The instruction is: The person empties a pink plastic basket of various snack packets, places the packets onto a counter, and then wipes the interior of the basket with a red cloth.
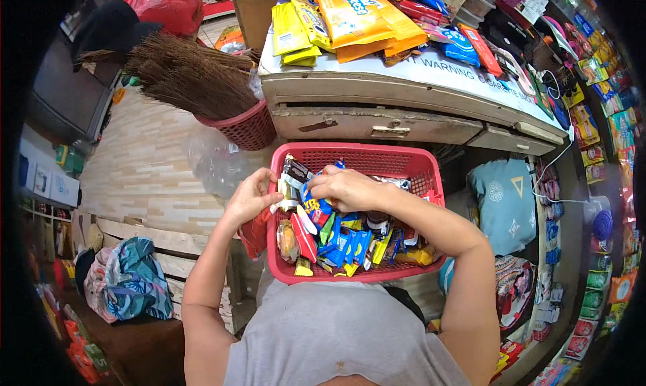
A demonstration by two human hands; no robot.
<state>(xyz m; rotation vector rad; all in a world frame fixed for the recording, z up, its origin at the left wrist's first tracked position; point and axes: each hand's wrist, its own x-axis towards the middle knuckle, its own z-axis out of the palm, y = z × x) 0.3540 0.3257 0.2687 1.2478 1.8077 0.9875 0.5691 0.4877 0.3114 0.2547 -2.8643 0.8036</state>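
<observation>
A red plastic basket (pixel 356 148) rests against my lap, filled with small wrapped snacks. My right hand (pixel 348 187) reaches across it, its fingers pinching a blue snack packet (pixel 314 207) with yellow lettering. At the basket's left rim is my left hand (pixel 255 197); its thumb and forefinger are by a pale yellow-and-white packet (pixel 286 192), and whether they grip it is unclear. Dark-wrapped bars (pixel 298 170) lie just beyond. Nearer me are several blue wrapped bars (pixel 345 247), a red-and-white packet (pixel 304 237) and a wrapped bun-like item (pixel 287 240).
A wooden drawer table (pixel 373 123) stands beyond the basket, with orange snack packs (pixel 358 20) and yellow packs (pixel 292 33) on top. Left of it, a stick broom (pixel 186 78) sits in a red bin (pixel 247 129). A blue-grey bag (pixel 504 204) and hanging sachets (pixel 590 300) are on the right.
</observation>
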